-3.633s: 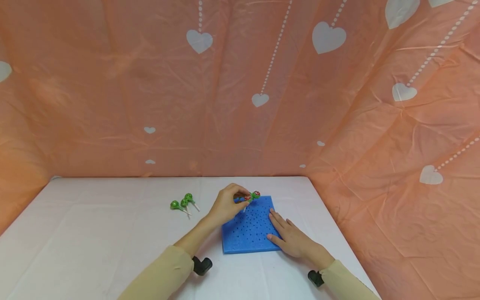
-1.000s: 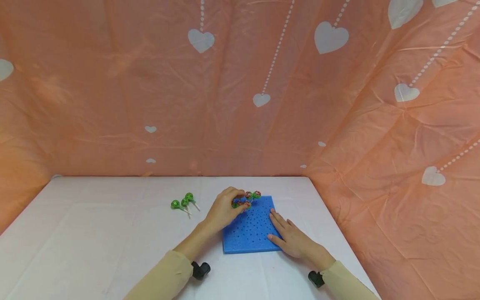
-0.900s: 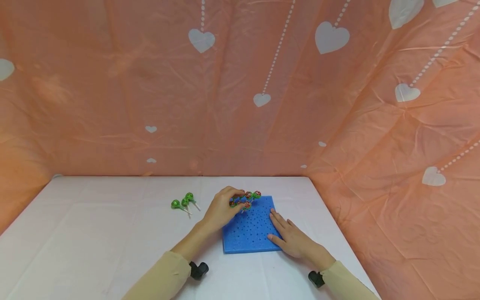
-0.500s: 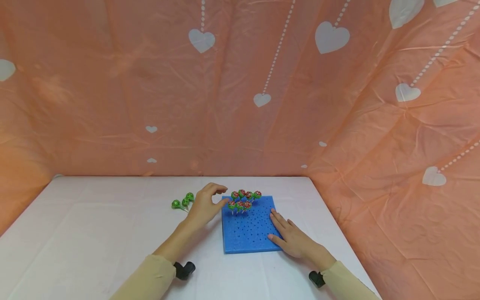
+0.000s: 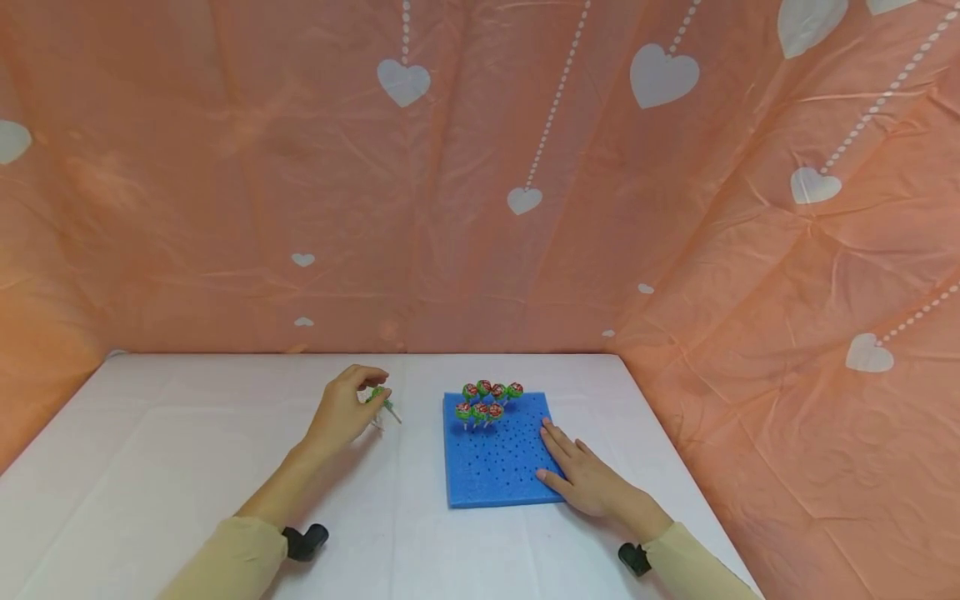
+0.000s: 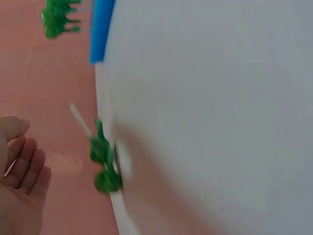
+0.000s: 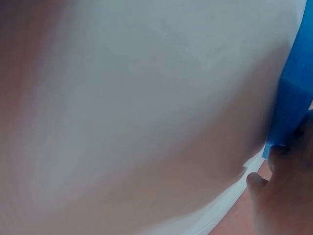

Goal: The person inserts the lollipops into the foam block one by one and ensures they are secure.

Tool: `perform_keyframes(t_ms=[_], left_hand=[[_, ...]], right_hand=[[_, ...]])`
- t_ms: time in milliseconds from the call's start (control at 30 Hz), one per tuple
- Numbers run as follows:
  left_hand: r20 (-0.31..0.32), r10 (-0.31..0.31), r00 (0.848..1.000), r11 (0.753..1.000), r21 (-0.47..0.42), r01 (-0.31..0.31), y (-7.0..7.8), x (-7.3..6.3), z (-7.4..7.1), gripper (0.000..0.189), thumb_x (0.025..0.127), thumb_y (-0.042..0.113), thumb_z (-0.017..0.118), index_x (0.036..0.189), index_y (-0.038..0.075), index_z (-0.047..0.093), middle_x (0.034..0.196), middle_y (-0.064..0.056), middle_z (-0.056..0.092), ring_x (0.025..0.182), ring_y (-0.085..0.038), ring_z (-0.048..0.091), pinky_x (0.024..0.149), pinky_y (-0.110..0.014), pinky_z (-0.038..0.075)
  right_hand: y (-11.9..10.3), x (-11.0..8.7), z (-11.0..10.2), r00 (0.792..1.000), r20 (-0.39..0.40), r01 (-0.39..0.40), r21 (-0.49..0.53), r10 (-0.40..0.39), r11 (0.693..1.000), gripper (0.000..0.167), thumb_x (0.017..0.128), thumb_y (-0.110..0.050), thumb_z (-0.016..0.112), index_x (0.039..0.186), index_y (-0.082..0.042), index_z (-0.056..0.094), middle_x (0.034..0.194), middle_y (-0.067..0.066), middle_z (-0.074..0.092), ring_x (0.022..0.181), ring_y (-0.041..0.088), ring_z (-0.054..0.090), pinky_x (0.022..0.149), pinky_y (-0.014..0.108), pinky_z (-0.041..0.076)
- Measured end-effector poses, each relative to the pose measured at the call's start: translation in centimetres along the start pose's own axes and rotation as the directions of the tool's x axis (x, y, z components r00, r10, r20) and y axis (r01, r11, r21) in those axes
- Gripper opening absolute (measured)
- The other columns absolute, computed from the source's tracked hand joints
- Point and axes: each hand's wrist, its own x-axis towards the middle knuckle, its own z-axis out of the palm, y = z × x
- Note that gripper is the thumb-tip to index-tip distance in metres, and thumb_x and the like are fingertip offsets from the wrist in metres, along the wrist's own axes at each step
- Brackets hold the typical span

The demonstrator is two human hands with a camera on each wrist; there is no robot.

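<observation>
we take the blue board [image 5: 480, 493] as our landmark; it lies flat on the white table [image 5: 172, 475], its surface dotted with small holes. seven standing lollipops [image 5: 481, 409] rise from its far left part, sticks down, red and green tops up: four in the row behind, three in front.

to the left of the board, well apart from it, we find the loose green lollipops [image 6: 100, 151] lying on the table; the hand partly hides them, so we cannot tell their number. the left hand [image 5: 347, 410] is just over them, left of the board, its thumb and fingers apart with a moderate gap, and we see nothing held in it.

the right hand [image 5: 588, 479] rests on the board's right edge, fingers straight and spread from the thumb, gripping nothing. behind the board and table we see the orange backdrop [image 5: 225, 208] with pale hearts.
</observation>
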Motion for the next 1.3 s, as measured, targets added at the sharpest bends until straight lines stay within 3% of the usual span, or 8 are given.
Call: perform_keyframes(t_ms=[233,400,600,767,1100,1300], left_hand=[[0.075,-0.083,0.994,0.995,0.065,0.078,-2.0,-0.6,-3.2,0.026,0.097,0.005,0.070,0.120,-0.008,0.068,0.114,-0.021,0.069,0.104,-0.038,0.065,0.093,-0.056,0.055],[0.156,-0.134,0.979,0.987,0.115,0.116,-3.1,-0.6,-4.3,0.026,0.097,0.008,0.069,0.116,-0.009,0.069,0.108,-0.020,0.070,0.098,-0.035,0.067,0.089,-0.053,0.057],[0.269,-0.178,0.947,0.979,0.148,0.141,-3.8,-0.6,-4.5,0.029,0.097,0.012,0.069,0.113,-0.011,0.069,0.103,-0.020,0.071,0.097,-0.036,0.069,0.087,-0.052,0.058],[0.313,-0.177,0.933,0.979,0.156,0.134,-4.1,-0.6,-4.4,0.030,0.099,0.014,0.068,0.114,-0.012,0.068,0.104,-0.020,0.069,0.098,-0.036,0.068,0.087,-0.053,0.057],[0.328,-0.168,0.930,0.978,0.177,0.114,-4.4,-0.3,-4.0,0.028,0.099,0.013,0.068,0.112,-0.011,0.069,0.098,-0.015,0.069,0.091,-0.029,0.066,0.081,-0.049,0.057],[0.328,-0.190,0.925,0.973,0.187,0.134,-4.4,-0.2,-3.8,0.027,0.099,0.014,0.068,0.112,-0.010,0.070,0.098,-0.015,0.070,0.092,-0.029,0.066,0.081,-0.050,0.057]], right_hand=[[0.1,0.1,0.1,1.000,-0.004,-0.001,-0.011,0.000,1.000,0.078,0.110,-0.051,0.041,0.164,0.001,0.018,0.173,0.016,0.011,0.157,0.037,0.020,0.124,0.062,0.020],[0.2,0.1,0.2,1.000,-0.007,0.003,-0.017,-0.003,1.000,0.078,0.110,-0.051,0.041,0.164,0.001,0.018,0.173,0.016,0.011,0.157,0.037,0.020,0.124,0.062,0.020],[0.2,0.1,0.2,1.000,-0.006,0.007,-0.013,-0.007,1.000,0.077,0.111,-0.050,0.041,0.164,0.001,0.018,0.173,0.017,0.011,0.157,0.038,0.020,0.124,0.064,0.020],[0.1,0.1,0.2,1.000,0.000,-0.003,-0.020,0.003,1.000,0.077,0.111,-0.050,0.041,0.164,0.000,0.017,0.173,0.016,0.010,0.157,0.036,0.020,0.124,0.062,0.020],[0.1,0.1,0.1,1.000,0.007,-0.005,-0.008,0.005,1.000,0.078,0.110,-0.050,0.041,0.164,0.001,0.018,0.173,0.016,0.010,0.157,0.037,0.020,0.124,0.063,0.020],[0.0,0.1,0.0,1.000,0.004,-0.008,-0.012,0.008,1.000,0.078,0.110,-0.051,0.041,0.164,0.001,0.018,0.173,0.016,0.010,0.157,0.037,0.020,0.124,0.063,0.020]])
